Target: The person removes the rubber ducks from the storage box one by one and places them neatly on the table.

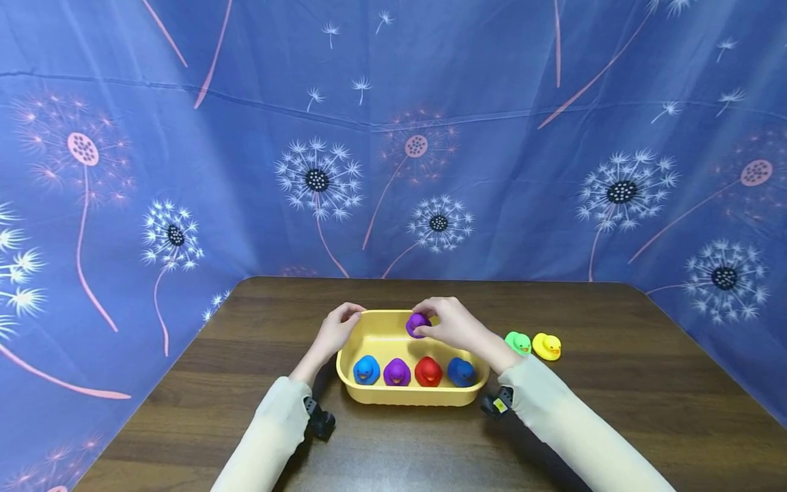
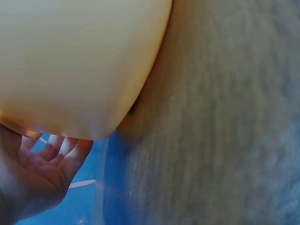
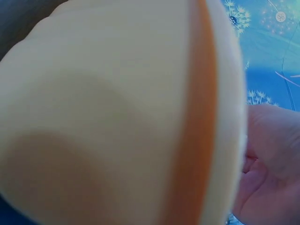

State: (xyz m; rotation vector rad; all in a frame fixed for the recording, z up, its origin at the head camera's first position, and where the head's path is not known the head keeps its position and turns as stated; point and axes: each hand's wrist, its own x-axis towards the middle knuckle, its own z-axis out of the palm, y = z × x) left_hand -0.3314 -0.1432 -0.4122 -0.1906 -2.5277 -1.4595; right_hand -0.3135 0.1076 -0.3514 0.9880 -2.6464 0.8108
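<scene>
The left hand (image 1: 335,331) is clamped on the far left rim of the tub (image 1: 412,397), a hold that likely keeps the tub steady. The right hand (image 1: 453,325) pinches a purple duck (image 1: 418,325) by the tub's far wall, apparently to keep the fingers clear of the light blue duck (image 1: 366,370), second purple duck (image 1: 397,372), red duck (image 1: 428,372) and dark blue duck (image 1: 461,372) lined along its near wall. The green duck (image 1: 518,342) and yellow duck (image 1: 546,346) sit together outside the tub, to its right, probably within easy reach.
</scene>
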